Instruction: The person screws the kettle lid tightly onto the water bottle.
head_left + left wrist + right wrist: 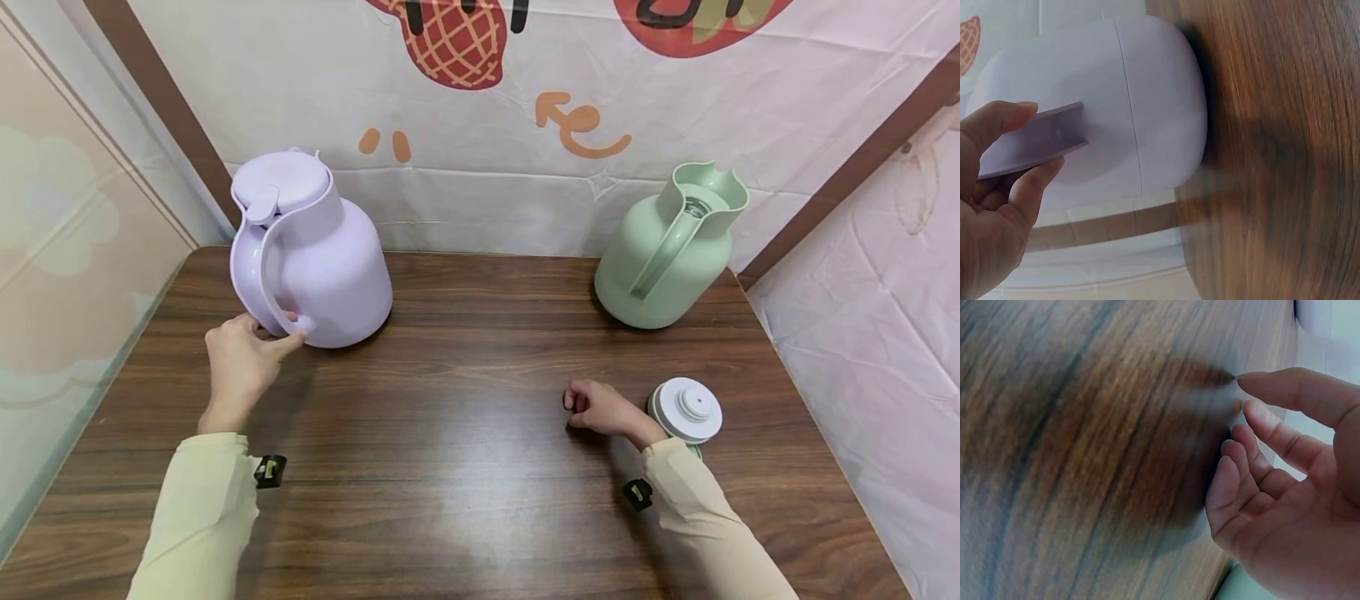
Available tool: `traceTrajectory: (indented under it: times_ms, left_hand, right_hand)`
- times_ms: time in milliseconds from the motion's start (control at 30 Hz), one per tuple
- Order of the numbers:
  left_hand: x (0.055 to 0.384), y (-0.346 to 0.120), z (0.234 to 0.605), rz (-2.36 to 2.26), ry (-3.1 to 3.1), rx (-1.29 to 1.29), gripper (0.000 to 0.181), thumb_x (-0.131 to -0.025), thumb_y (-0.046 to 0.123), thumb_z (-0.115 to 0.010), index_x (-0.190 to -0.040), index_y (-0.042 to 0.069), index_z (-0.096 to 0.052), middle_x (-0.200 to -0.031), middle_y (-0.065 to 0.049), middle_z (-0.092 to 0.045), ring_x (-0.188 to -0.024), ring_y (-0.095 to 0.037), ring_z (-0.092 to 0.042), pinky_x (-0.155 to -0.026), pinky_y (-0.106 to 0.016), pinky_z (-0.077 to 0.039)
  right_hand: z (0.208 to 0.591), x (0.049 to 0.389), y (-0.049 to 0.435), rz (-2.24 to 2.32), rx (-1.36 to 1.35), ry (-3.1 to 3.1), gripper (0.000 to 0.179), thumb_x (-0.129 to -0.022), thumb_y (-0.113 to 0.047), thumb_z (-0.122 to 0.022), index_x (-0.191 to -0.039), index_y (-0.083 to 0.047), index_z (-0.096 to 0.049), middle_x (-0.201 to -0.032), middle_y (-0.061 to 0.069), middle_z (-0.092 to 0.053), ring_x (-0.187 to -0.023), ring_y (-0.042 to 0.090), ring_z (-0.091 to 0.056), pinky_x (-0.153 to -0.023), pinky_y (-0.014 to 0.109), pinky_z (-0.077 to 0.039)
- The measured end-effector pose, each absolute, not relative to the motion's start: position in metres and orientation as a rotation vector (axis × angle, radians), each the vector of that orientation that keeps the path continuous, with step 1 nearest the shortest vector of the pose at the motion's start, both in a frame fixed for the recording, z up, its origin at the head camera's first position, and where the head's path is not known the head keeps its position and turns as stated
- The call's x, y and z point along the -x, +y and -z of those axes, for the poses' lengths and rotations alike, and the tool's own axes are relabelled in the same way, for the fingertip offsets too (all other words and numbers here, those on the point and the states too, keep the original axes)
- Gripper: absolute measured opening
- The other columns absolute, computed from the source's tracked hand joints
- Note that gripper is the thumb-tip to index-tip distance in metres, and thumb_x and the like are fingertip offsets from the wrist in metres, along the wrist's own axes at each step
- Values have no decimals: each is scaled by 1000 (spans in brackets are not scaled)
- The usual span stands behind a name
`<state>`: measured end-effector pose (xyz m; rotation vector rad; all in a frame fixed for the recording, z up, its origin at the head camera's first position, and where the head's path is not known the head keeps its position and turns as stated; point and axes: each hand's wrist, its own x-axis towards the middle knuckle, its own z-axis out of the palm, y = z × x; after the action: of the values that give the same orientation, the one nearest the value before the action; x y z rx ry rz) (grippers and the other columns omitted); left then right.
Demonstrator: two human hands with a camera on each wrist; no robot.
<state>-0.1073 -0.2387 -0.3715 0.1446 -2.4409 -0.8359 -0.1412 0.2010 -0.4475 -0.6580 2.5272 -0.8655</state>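
Observation:
A lavender thermos jug (330, 275) with its lid on is at the back left, its base down at the tabletop. My left hand (243, 358) pinches the lower part of its handle (258, 271), thumb on one side and fingers on the other. The left wrist view shows the thumb and fingers (1025, 194) on the two edges of the hollow handle (1054, 134). Away to the right, my right hand (600, 408) rests on the tabletop with loosely curled fingers (1279, 431) and holds nothing. Beside that wrist lies a round white stopper (686, 408) with a green edge.
A green thermos jug (663, 250) without its lid stands at the back right, its mouth uncovered. The dark wooden table (450, 467) ends against a printed cloth wall (480, 208) behind, with more cloth at both sides.

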Motion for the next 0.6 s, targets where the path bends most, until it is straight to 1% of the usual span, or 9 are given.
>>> traceTrajectory:
  times_ms: [67,133,233,367,433,533,600]
  left_hand:
    - [108,-242,372,824,-2440,-141,20,-67,10,-77,-81,-2,-70,-70,-21,-64,-63,-37,-57,-58,-32,-34]
    - [109,-246,372,815,-2437,-131,21,-67,12,-77,-80,-2,-70,-68,-22,-64,-61,-38,-57,-58,-35,-34]
    - [110,-250,373,790,-2440,-117,20,-66,13,-77,-70,-4,-67,-59,-21,-60,-56,-37,-54,-56,-37,-33]
    - [111,-255,373,777,-2437,-111,23,-65,13,-77,-62,-5,-63,-53,-20,-57,-52,-35,-51,-55,-39,-33]
    - [111,-257,373,778,-2435,-108,23,-65,14,-76,-65,-5,-65,-55,-21,-58,-53,-37,-52,-56,-41,-34]
    - [113,-260,374,779,-2427,-107,24,-65,14,-76,-64,-6,-64,-55,-23,-58,-54,-40,-52,-59,-44,-34]
    - [114,-262,374,781,-2431,-113,23,-65,15,-77,-68,-5,-66,-58,-23,-59,-55,-40,-52,-60,-44,-34]
  right_hand:
    - [448,141,201,865,655,2528,18,-69,2,-67,-81,-5,-54,-64,-2,-47,-59,11,-44,-58,27,-37]
    - [447,141,201,864,652,2529,18,-69,2,-67,-81,-5,-54,-64,-3,-47,-59,11,-44,-58,27,-37]
    - [448,141,201,871,654,2530,19,-69,2,-67,-80,-5,-54,-63,-2,-47,-59,11,-44,-57,27,-37]
    - [448,141,201,878,664,2532,19,-69,2,-68,-80,-5,-54,-64,-3,-47,-59,11,-44,-57,28,-37]
    - [448,141,201,878,664,2532,19,-69,2,-68,-80,-5,-54,-64,-3,-47,-59,10,-44,-58,28,-37]
    - [449,140,201,879,661,2534,19,-69,2,-68,-80,-5,-54,-64,-3,-47,-59,10,-44,-58,28,-37]
    - [449,140,201,881,662,2533,19,-69,2,-68,-80,-5,-54,-64,-3,-47,-59,11,-44,-58,28,-37]
